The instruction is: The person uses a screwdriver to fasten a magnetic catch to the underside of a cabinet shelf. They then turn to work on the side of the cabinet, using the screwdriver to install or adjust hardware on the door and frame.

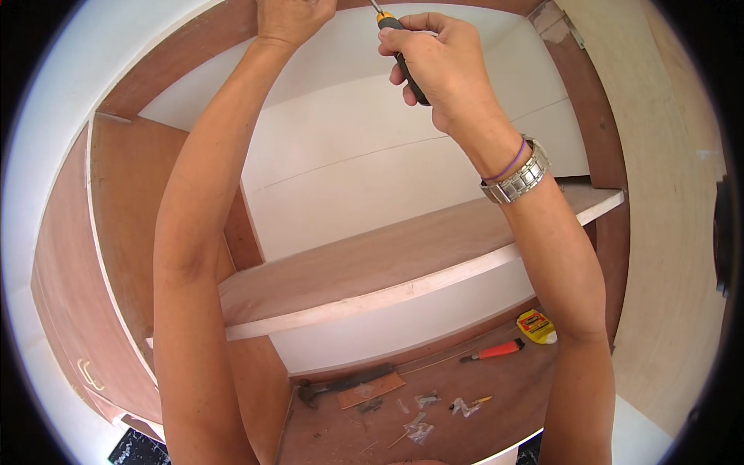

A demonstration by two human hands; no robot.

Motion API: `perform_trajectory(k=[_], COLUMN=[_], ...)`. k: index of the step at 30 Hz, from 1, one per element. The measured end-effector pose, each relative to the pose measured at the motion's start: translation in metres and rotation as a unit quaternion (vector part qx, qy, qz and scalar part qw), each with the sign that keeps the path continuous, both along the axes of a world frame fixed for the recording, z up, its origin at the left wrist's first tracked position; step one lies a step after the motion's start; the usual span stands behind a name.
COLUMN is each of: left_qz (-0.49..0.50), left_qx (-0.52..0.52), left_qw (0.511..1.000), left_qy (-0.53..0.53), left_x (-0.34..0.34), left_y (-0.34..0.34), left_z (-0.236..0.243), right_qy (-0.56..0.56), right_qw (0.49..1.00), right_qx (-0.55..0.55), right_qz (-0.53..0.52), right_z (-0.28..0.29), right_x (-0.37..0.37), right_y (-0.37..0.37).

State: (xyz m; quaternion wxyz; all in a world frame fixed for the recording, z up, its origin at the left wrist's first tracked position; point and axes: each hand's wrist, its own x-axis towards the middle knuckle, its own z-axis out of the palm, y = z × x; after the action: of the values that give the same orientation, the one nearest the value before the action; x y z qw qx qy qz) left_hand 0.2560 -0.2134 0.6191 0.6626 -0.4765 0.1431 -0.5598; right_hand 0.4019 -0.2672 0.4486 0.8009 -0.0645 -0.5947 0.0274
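My right hand (448,66) is closed around a screwdriver (403,71) with a black handle and a yellow collar. Its metal shaft points up and to the left, and its tip runs out of the top of the picture. At the upper edge, my left hand (293,19) is raised by the cabinet's top rail (198,53). Its fingers look curled, but the edge cuts them off and hides what they hold. Both arms reach up in front of an open wooden cabinet, above its middle shelf (372,252).
Below, on the lower shelf (480,395), lie a hammer (349,381), a small wooden piece (372,390), small plastic bags (418,428), a red-handled cutter (496,351) and a yellow packet (536,326). A closed door with a handle (90,374) stands left; a pale wooden panel (659,201) stands right.
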Motion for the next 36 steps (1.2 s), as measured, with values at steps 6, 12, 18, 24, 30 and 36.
perform_trajectory(k=[6, 12, 18, 24, 30, 36], left_qz=[0.012, 0.021, 0.049, 0.083, 0.072, 0.078], left_qx=[-0.001, -0.015, -0.023, 0.001, 0.018, 0.027], left_qw=[1.000, 1.000, 0.998, 0.996, 0.997, 0.997], left_qy=[-0.010, 0.007, 0.040, 0.024, 0.012, 0.005], left_x=[-0.001, -0.003, -0.016, -0.020, -0.018, -0.017], left_y=[-0.001, -0.003, -0.003, 0.000, 0.004, 0.005], left_z=[-0.002, -0.003, -0.001, 0.005, 0.007, 0.008], right_qy=[-0.026, -0.037, -0.083, -0.071, -0.102, -0.118], right_qw=[0.999, 0.997, 0.973, 0.962, 0.962, 0.957], right_qx=[-0.033, -0.063, -0.152, -0.246, -0.231, -0.234], right_qz=[0.035, -0.001, -0.152, -0.097, -0.104, -0.121], right_z=[0.001, -0.041, -0.100, -0.115, -0.119, -0.120], right_x=[-0.003, 0.013, 0.072, 0.100, 0.101, 0.100], right_y=[-0.010, -0.019, -0.024, -0.017, -0.015, -0.016])
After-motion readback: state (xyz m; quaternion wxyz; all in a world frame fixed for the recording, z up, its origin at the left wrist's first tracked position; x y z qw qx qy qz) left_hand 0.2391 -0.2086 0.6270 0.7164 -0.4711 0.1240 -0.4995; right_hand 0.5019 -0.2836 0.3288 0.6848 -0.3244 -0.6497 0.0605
